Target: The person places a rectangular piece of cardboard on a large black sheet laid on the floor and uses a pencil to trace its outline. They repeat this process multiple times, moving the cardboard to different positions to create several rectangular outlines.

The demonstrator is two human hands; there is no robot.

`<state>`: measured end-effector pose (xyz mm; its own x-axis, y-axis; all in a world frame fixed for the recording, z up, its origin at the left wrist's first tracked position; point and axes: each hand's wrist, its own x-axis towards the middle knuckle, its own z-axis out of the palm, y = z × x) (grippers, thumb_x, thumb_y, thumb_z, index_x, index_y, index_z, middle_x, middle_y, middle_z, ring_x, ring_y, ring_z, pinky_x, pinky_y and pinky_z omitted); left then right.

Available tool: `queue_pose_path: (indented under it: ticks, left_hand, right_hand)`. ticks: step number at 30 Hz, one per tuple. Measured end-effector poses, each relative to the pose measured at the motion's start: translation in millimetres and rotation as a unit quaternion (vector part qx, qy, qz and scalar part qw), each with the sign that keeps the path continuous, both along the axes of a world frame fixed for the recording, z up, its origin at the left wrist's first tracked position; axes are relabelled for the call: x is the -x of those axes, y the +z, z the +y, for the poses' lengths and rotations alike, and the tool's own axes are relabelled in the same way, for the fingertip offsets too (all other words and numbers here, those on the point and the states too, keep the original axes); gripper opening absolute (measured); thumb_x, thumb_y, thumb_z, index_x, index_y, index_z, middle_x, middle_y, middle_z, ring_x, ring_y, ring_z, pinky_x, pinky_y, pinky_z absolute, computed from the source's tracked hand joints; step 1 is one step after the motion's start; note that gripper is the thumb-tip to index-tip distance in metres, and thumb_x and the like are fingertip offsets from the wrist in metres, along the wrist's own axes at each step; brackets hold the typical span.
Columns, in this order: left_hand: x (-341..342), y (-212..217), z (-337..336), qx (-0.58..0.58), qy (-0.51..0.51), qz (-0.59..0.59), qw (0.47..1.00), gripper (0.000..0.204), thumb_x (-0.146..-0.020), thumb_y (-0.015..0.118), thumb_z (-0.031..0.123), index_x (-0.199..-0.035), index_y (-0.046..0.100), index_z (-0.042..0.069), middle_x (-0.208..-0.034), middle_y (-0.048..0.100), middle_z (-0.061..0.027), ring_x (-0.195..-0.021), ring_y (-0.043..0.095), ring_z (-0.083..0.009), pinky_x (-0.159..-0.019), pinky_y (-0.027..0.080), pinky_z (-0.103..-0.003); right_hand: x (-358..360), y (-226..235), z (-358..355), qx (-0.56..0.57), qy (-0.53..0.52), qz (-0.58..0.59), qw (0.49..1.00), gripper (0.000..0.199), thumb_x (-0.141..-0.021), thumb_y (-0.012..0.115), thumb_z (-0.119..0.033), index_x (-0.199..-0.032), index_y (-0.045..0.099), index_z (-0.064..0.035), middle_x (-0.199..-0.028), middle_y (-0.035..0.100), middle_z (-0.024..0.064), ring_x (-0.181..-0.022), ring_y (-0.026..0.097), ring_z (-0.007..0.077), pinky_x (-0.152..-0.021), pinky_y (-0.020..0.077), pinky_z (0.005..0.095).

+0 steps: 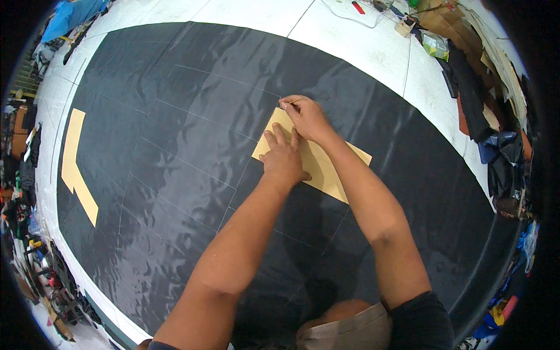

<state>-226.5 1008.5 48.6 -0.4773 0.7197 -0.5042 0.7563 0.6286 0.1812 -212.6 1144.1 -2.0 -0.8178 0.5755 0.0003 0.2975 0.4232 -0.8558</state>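
Note:
A rectangular tan card template (329, 172) lies flat on a large sheet of glossy black material (192, 125). Pressing on the card's left part, my left hand (283, 160) is spread, fingers apart. At the card's far corner, my right hand (309, 119) is closed in a pinch around a thin, pale stick, mostly covered by the fingers. Its tip meets the black sheet along the card's edge. Thin pale lines form rectangular outlines on the sheet, to the left of the card and nearer to me.
A second tan card piece (71, 163), angled and notched, rests at the sheet's left side. White floor tiles (373, 55) surround the sheet. Cardboard, bags and dark cloth (469, 99) are heaped at the right; mixed clutter (49, 274) lines the left edge. A small red object (357, 7) lies at the back.

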Motion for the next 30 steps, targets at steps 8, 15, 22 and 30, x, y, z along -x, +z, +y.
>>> queue_pose_path:
  ticks: [8, 15, 22, 30]
  left_hand:
    - [2, 3, 1, 0.023, 0.0, -0.002, 1.0, 0.128, -0.06, 0.095, 0.047, -0.161, 0.022, 0.016, -0.163, 0.013, -0.0336, -0.148, 0.021, -0.0555, -0.103, 0.052, -0.055]
    - [2, -2, 3, 0.016, 0.0, -0.001, 1.0, 0.135, -0.058, 0.095, 0.048, -0.162, 0.018, 0.015, -0.162, 0.013, -0.0349, -0.148, 0.022, -0.0559, -0.104, 0.05, -0.056]
    - [1, -4, 7, 0.007, -0.033, 0.009, 0.999, 0.132, -0.057, 0.095, 0.048, -0.162, 0.014, 0.042, -0.157, 0.014, -0.0423, -0.141, 0.024, -0.0663, -0.103, 0.051, -0.058]
    - [1, 0, 14, 0.062, -0.034, 0.017, 0.997, 0.126, -0.06, 0.096, 0.045, -0.16, 0.021, 0.043, -0.16, 0.01, -0.0361, -0.144, 0.023, -0.0619, -0.099, 0.055, -0.054]
  right_hand:
    - [4, 9, -3, -0.004, 0.014, -0.033, 0.999, 0.03, -0.1, 0.061, -0.027, -0.114, 0.073, -0.0037, -0.111, 0.074, 0.0149, -0.097, 0.072, 0.0307, -0.086, 0.0551, 0.0378]
    - [-28, -1, 7, -0.102, 0.039, -0.038, 0.993, 0.027, -0.101, 0.052, -0.024, -0.11, 0.07, -0.005, -0.113, 0.07, 0.0176, -0.108, 0.064, 0.0381, -0.096, 0.0503, 0.0467]
    - [-183, 26, 20, -0.125, -0.069, -0.083, 0.986, 0.022, -0.1, 0.054, -0.017, -0.108, 0.068, -0.0016, -0.112, 0.07, 0.0184, -0.105, 0.065, 0.0395, -0.092, 0.0514, 0.0444]
    - [-232, 24, 22, -0.077, -0.152, -0.105, 0.98, 0.022, -0.1, 0.057, -0.017, -0.107, 0.068, 0.0011, -0.108, 0.071, 0.0201, -0.099, 0.068, 0.039, -0.087, 0.0529, 0.0436]
